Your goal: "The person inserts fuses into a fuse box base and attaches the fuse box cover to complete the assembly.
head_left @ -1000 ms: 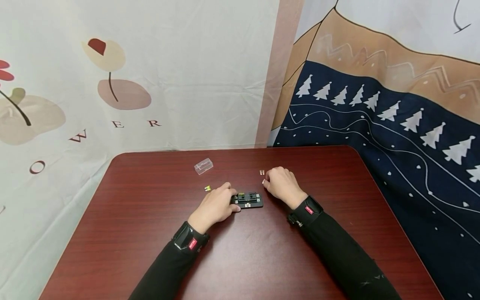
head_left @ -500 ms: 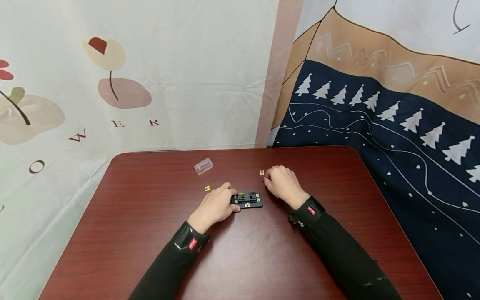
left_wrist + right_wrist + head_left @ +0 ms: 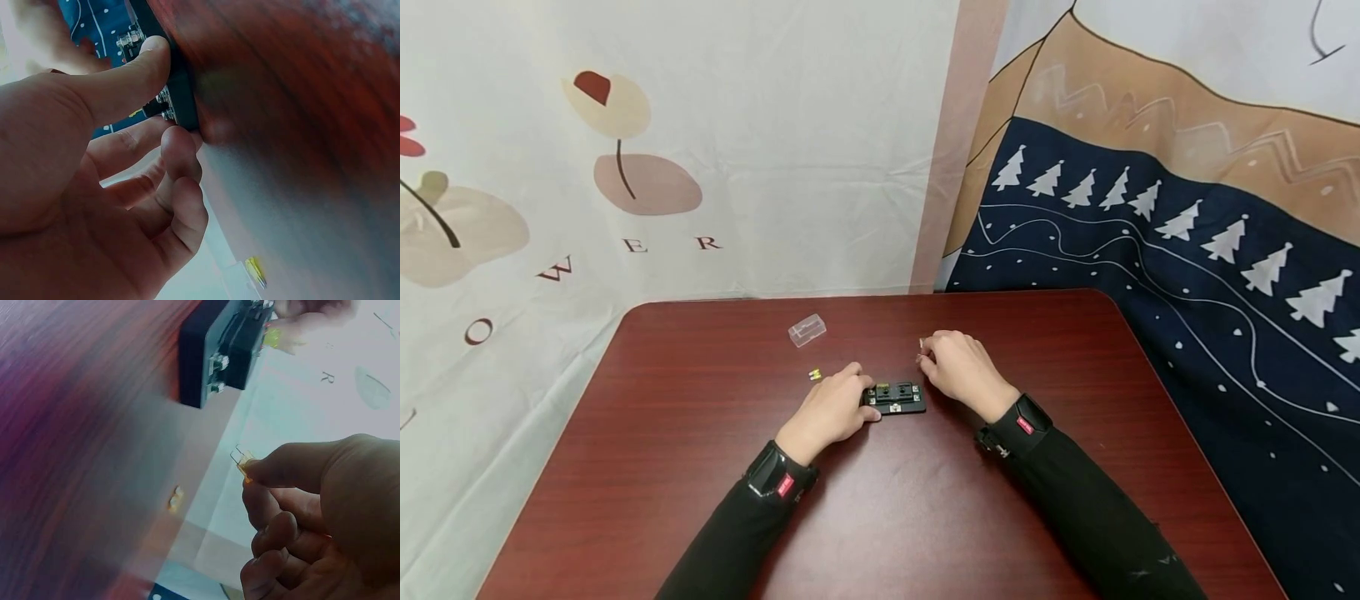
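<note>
My left hand [image 3: 826,411] grips the left end of a black fuse block [image 3: 904,408], thumb on the near side and fingers at the far side. Metal terminals and a small yellow fuse show on the block. Between thumb and index finger my right hand [image 3: 962,369] pinches a small amber blade fuse [image 3: 244,467], its two metal prongs pointing away from the fingertips. This hand is to the right of the block, apart from it. A second small amber fuse [image 3: 175,499] lies on the table close by.
Small yellow fuses [image 3: 815,375] lie on the table [image 3: 865,508] left of the block. Farther back is a clear plastic box [image 3: 807,331]. Printed cloths [image 3: 820,167] hang behind the table's far edge.
My right hand has shifted slightly left, and its fingertips now come close to the loose fuse in the head view. My left hand and the fuse block have stayed in place.
</note>
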The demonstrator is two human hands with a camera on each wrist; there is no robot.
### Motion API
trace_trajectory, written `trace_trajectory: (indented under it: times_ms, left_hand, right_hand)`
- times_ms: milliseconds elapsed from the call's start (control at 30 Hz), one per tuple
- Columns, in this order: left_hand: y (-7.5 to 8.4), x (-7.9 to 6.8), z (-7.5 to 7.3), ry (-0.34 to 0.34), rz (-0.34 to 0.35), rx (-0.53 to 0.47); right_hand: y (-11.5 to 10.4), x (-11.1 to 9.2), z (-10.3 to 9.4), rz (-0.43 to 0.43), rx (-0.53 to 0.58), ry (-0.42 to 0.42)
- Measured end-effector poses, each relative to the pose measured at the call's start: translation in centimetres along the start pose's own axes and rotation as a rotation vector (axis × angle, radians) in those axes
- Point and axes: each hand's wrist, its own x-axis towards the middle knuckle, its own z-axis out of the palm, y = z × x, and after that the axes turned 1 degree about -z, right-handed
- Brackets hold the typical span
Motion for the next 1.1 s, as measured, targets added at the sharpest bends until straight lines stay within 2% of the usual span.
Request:
trace_trajectory:
  times_ms: [700, 1100]
  left_hand:
    - [-0.1, 0.0, -0.2, 0.009, 0.002, 0.009]
    - [-0.1, 0.0, 0.0, 0.014, 0.012, 0.0]
  right_hand:
    - [-2.1, 0.0, -1.3, -0.101, 0.029, -0.018]
    - [-2.3, -0.4, -1.3, -0.164, 0.031, -0.072]
